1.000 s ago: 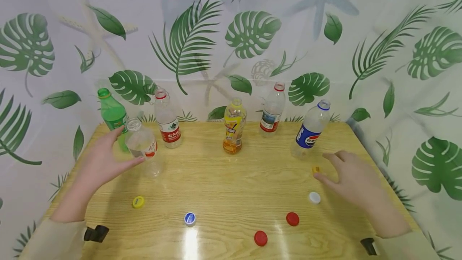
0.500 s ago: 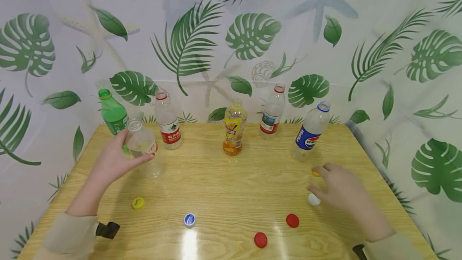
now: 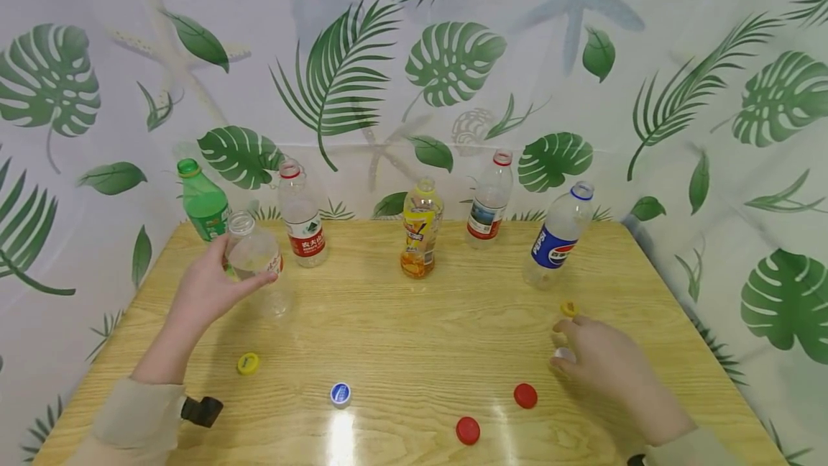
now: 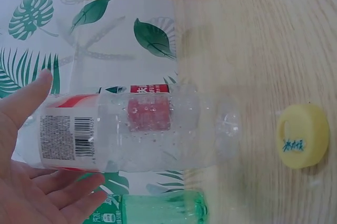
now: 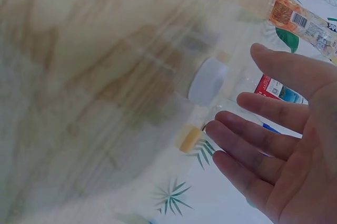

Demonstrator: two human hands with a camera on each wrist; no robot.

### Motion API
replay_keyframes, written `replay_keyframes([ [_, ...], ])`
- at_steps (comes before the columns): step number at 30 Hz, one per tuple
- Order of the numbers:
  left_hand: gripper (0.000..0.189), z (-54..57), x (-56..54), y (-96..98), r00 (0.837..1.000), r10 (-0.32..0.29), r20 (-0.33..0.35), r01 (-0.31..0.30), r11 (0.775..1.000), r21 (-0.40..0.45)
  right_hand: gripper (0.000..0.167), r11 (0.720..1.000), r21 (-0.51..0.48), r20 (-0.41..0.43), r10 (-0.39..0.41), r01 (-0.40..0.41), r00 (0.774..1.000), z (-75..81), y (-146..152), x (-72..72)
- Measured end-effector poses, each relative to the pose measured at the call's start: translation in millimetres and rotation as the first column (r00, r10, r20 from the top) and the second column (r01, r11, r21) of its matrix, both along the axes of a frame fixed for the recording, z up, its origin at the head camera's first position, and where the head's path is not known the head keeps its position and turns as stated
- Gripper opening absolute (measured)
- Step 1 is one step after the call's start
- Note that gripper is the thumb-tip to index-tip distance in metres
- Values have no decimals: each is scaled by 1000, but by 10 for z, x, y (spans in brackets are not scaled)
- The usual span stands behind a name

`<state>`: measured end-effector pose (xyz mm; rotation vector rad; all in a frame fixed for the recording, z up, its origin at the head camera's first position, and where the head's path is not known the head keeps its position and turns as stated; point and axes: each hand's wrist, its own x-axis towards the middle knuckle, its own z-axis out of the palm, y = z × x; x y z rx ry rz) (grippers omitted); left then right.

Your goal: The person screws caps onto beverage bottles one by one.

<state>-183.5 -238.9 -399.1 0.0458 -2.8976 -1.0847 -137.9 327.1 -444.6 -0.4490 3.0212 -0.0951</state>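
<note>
My left hand (image 3: 216, 282) is around a clear plastic bottle (image 3: 252, 254) at the left of the table, thumb across its red-and-white label and fingers along the other side. This bottle stands upright and uncapped. In the left wrist view its barcode label (image 4: 71, 134) shows beside my thumb. My right hand (image 3: 604, 358) is low over the right side of the table, thumb and fingertips right at a white cap (image 3: 565, 355). The fingers (image 5: 253, 134) look nearly straight in the right wrist view, with the white cap (image 5: 208, 81) beyond their tips. A yellow-orange cap (image 3: 569, 308) lies just behind.
Behind stand a green bottle (image 3: 203, 200), two red-labelled bottles (image 3: 304, 229) (image 3: 488, 207), an orange-tea bottle (image 3: 420, 236) and a Pepsi bottle (image 3: 556, 239). Yellow (image 3: 248, 363), blue (image 3: 340, 394) and two red caps (image 3: 525, 395) (image 3: 468, 430) lie nearer.
My left hand has moved right and in around the clear bottle. My right hand has come down and toward me, from by the yellow-orange cap to the white cap.
</note>
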Motion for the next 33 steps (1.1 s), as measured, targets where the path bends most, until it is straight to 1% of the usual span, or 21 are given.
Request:
replay_keyframes([
  [6,93,-72,-5,-23,1000,5,-8,-5,999,52,42,1000,8,29,-1,1,1000,-33,-19,1],
  [10,90,-89,-8,-37,1000,5,-3,-5,997,82,37,1000,2,39,5,-5,999,-66,-27,-9],
  [14,87,-93,-18,-39,1000,2,-12,-1,997,75,32,1000,-6,59,-7,8,998,-99,-33,-12],
  [18,85,-105,-25,-29,1000,4,-26,-3,998,63,31,1000,-5,47,-7,7,999,-128,-30,-10],
  [23,81,-126,-25,5,999,30,-44,-27,998,61,28,1000,-6,35,-10,10,999,-122,-17,-2],
  [28,78,-157,-19,37,996,67,-56,-63,995,76,23,1000,-13,44,-6,6,999,-118,0,0],
  [33,75,-182,-16,59,992,105,-77,-100,993,67,17,1000,-15,60,-5,6,998,-117,-1,-12],
])
